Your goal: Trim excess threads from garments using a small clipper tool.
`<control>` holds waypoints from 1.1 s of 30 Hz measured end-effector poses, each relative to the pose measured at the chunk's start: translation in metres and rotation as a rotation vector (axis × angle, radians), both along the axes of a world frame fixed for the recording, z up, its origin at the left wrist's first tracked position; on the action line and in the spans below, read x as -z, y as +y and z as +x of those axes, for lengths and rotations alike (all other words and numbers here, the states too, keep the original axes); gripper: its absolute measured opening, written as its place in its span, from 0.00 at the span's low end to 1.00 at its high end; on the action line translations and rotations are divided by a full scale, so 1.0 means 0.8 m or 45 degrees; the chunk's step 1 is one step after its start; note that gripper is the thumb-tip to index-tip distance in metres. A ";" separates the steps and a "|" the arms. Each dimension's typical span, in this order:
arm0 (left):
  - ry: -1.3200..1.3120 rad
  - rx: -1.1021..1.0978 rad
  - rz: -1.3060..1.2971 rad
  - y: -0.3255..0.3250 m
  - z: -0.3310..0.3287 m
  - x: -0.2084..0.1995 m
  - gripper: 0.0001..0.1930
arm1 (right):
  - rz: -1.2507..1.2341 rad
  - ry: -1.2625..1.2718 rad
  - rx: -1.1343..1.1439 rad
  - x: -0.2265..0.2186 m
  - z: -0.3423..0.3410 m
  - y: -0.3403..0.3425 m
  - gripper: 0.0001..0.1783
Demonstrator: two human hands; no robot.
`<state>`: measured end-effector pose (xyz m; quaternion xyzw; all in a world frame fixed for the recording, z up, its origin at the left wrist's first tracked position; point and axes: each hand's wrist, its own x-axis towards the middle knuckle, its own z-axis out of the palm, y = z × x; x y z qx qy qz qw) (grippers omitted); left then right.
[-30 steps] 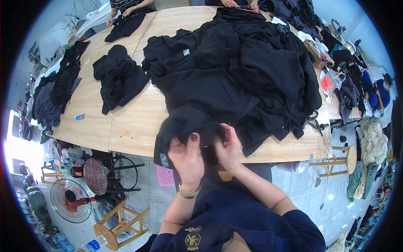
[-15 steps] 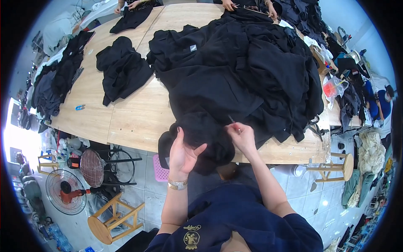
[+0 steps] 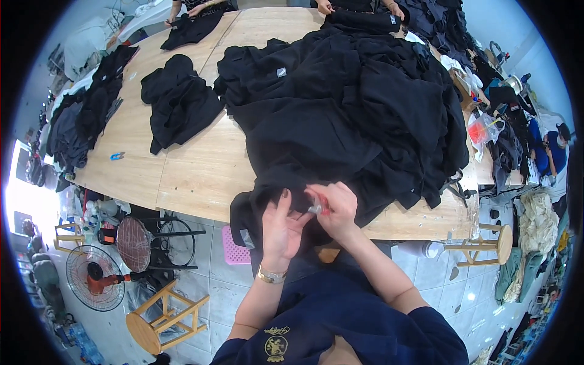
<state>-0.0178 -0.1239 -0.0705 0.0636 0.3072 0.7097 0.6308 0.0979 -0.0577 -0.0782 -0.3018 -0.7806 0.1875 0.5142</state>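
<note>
My right hand (image 3: 339,210) is closed around small thread snips (image 3: 319,203) with red on the handle, partly hidden by my fingers and blurred. Right beside it, my left hand (image 3: 283,230) holds the near end of a black garment (image 3: 298,131), palm up; cloth covers some of its fingers. Both hands meet at the front table edge, the snips close to my left fingertips. A pale label (image 3: 246,238) shows on the hanging fold at the left.
A heap of black garments (image 3: 407,91) covers the wooden table (image 3: 201,182). One black garment (image 3: 179,103) lies apart at left, near blue snips (image 3: 117,156). Two other people's hands handle black pieces at the far edge. Stools (image 3: 161,316) and a fan (image 3: 95,278) stand on the floor.
My right hand has moved left with the snips, up to my left hand. My left hand has shifted slightly right. At the far edge, a person's black piece now lies folded with its label showing.
</note>
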 end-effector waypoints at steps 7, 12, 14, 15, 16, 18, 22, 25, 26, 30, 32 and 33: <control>-0.018 -0.059 -0.011 0.012 -0.012 -0.008 0.16 | 0.251 -0.127 -0.419 -0.009 0.014 -0.028 0.10; 0.044 -0.085 0.035 0.009 0.000 -0.010 0.14 | -0.178 0.088 -0.181 0.004 0.011 -0.034 0.11; 0.105 -0.082 0.085 0.002 -0.001 0.002 0.13 | -0.717 0.085 -0.074 -0.023 -0.002 -0.029 0.15; 0.105 -0.076 0.087 0.001 0.005 0.001 0.13 | -0.796 0.056 -0.046 -0.028 -0.006 -0.023 0.15; 0.151 -0.142 0.097 0.002 0.014 -0.002 0.13 | -0.779 0.093 -0.033 -0.016 -0.011 -0.019 0.13; 0.202 -0.196 0.108 0.000 0.019 -0.001 0.13 | -0.722 0.069 -0.051 -0.006 -0.011 -0.015 0.11; 0.261 -0.189 0.074 0.002 0.013 0.005 0.13 | -0.574 0.003 -0.104 -0.004 -0.009 -0.024 0.08; 0.206 -0.191 0.000 0.001 0.003 0.011 0.15 | -0.298 -0.141 -0.238 -0.005 -0.004 -0.034 0.09; 0.221 -0.174 0.003 0.002 0.001 0.010 0.14 | -0.188 -0.128 -0.314 -0.004 -0.002 -0.035 0.09; 0.152 -0.203 0.047 0.009 0.005 -0.010 0.14 | 0.058 -0.093 -0.549 -0.001 0.011 -0.036 0.11; 0.104 -0.221 0.054 0.008 0.005 -0.008 0.13 | -0.028 -0.052 -0.406 -0.003 0.011 -0.038 0.11; 0.104 -0.218 0.055 0.008 0.004 -0.004 0.13 | -0.112 -0.013 -0.254 -0.008 0.011 -0.038 0.12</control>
